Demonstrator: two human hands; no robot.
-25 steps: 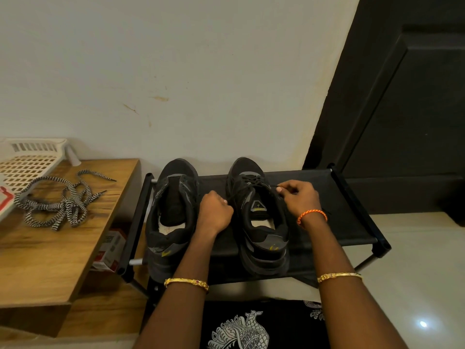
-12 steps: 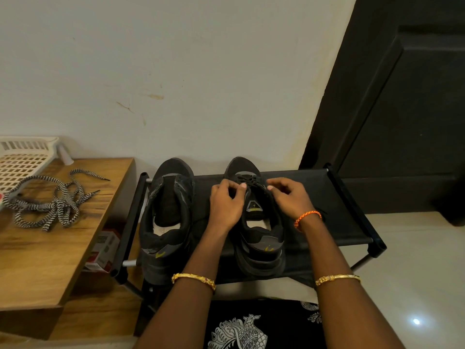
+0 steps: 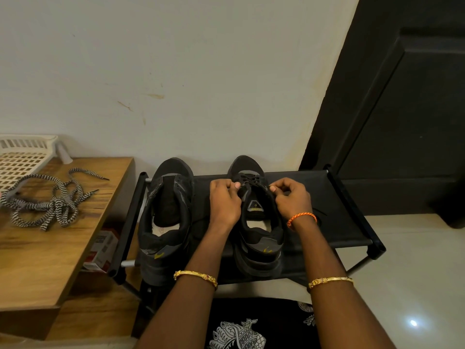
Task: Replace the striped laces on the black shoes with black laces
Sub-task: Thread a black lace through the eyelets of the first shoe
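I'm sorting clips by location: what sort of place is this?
Probably a home entryway: a low black shoe rack holding black shoes stands against the wall beside a dark door.

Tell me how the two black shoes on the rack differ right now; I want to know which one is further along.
The right shoe has black lace threaded through its front eyelets; the left shoe shows no lace, its tongue bare. The left hand and right hand both pinch at the right shoe's eyelet edges; the left shoe is untouched. Both stand toe to the wall on the black rack, and the striped laces lie on the wooden table.
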